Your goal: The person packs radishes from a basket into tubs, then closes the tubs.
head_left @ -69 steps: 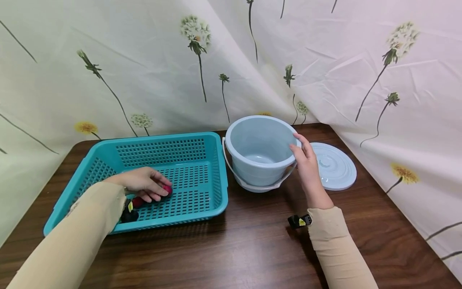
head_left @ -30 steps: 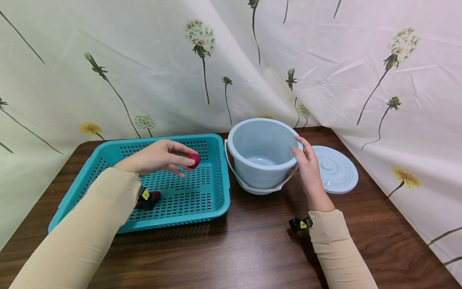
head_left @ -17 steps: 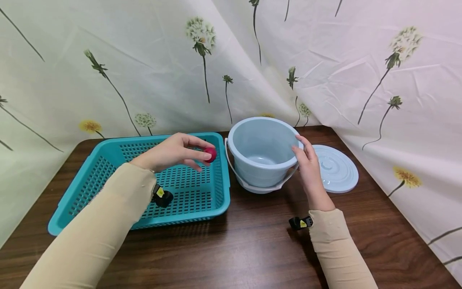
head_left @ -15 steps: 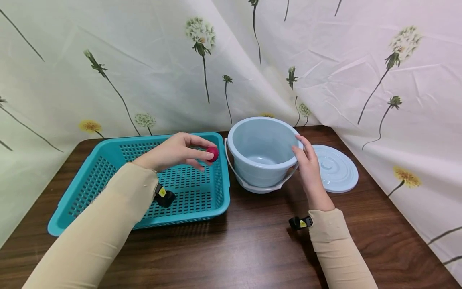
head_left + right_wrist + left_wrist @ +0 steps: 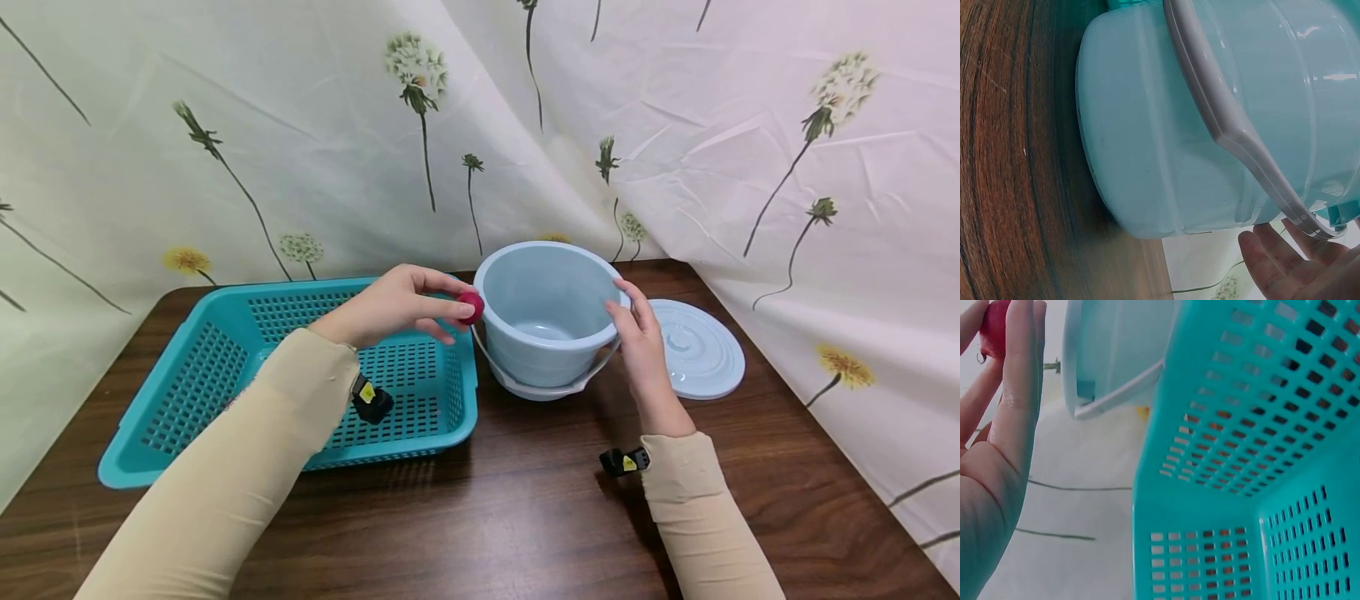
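Observation:
My left hand pinches a small red radish between thumb and fingertips, at the left rim of a light blue bucket. In the left wrist view a thin root curls from the radish. The bucket stands upright with its inside in sight, its handle hanging down at the front. My right hand holds the bucket's right rim. Beneath my left forearm is a turquoise perforated basket, part of its floor hidden by the sleeve.
A round light blue lid lies on the brown wooden table, right of the bucket. A white cloth printed with dandelions hangs behind the table. The basket's right wall stands close beside the bucket.
My left hand has picked the radish up from the basket and carried it right to the bucket's rim. Other red radishes seen earlier in the basket are now behind the sleeve. My right hand stays put.

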Demonstrator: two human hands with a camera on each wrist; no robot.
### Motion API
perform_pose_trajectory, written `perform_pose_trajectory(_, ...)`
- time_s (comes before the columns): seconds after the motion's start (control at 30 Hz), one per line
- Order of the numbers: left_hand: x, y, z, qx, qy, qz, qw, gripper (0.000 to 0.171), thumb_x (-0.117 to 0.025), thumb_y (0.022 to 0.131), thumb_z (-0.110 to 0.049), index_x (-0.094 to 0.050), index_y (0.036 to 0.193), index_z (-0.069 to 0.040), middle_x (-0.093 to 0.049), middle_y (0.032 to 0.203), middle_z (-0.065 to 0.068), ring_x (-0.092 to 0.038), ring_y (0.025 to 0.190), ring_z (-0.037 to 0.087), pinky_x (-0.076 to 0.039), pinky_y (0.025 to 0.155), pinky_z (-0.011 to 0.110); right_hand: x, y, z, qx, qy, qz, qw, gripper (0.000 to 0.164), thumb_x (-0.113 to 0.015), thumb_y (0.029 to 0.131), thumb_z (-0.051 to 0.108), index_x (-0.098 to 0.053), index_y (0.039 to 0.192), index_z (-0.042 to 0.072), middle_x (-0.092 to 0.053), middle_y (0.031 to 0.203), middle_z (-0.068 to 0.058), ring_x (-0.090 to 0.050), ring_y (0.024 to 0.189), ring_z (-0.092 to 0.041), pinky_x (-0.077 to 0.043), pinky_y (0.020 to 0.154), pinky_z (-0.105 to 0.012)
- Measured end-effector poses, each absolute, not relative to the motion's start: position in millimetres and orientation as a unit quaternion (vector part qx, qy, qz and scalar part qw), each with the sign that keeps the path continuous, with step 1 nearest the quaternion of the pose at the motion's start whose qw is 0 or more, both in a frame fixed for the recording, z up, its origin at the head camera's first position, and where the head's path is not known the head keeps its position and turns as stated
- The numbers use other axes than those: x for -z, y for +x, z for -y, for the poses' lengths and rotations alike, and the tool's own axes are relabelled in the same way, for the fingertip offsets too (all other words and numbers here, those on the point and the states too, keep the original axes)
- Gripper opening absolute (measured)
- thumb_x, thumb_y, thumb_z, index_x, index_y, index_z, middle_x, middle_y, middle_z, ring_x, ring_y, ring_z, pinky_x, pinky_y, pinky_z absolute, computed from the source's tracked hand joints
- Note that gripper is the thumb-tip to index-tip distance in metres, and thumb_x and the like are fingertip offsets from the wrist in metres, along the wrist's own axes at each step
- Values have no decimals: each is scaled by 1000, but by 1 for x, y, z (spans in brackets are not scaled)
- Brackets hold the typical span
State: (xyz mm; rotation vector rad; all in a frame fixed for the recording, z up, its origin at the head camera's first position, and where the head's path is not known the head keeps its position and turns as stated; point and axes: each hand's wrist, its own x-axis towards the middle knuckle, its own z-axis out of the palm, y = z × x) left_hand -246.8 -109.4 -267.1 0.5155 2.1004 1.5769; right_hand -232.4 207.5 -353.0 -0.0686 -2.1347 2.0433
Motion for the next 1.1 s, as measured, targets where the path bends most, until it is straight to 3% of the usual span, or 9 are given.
perform_pose_trajectory(0.13, 266, -248, 99, -577, 186, -763, 225, 37, -71, 93, -22, -65, 126, -5, -68, 119, 24, -67, 108, 39, -60, 85, 44, 352, -231, -208, -691, -30, 716, 93, 48, -48, 102, 28, -43, 148, 18, -38, 155, -4, -45, 124, -22, -46, 87, -26)
perform_pose_trajectory(0.23, 264, -248, 91, -578, 182, -765, 220, 37, -72, 92, -22, -66, 125, -6, -70, 114, 19, -67, 106, 39, -61, 84, 42, 352, -230, -208, -696, -30, 711, 92, 48, -48, 102, 27, -42, 149, 18, -41, 153, -6, -47, 120, -24, -47, 81, -22)
perform_pose_trajectory(0.47, 265, -249, 78, -585, 185, -761, 210, 34, -71, 93, -21, -67, 123, -7, -70, 111, 15, -66, 103, 40, -61, 81, 41, 353, -230, -208, -693, -30, 715, 91, 48, -48, 102, 28, -42, 149, 19, -40, 153, -6, -47, 120, -23, -47, 83, -24)
perform_pose_trajectory(0.7, 265, -250, 64, -593, 185, -754, 212, 35, -72, 92, -20, -66, 124, -7, -70, 113, 14, -70, 94, 25, -61, 83, 43, 352, -232, -207, -694, -23, 714, 89, 48, -47, 102, 27, -42, 149, 18, -38, 156, -5, -45, 124, -23, -45, 88, -27)
perform_pose_trajectory(1.1, 263, -252, 38, -600, 175, -756, 198, 41, -72, 92, -20, -64, 130, -9, -63, 124, 10, -69, 103, 33, -61, 84, 38, 352, -233, -207, -691, -20, 717, 90, 48, -47, 102, 27, -42, 149, 18, -37, 156, -5, -45, 125, -20, -43, 94, -30)
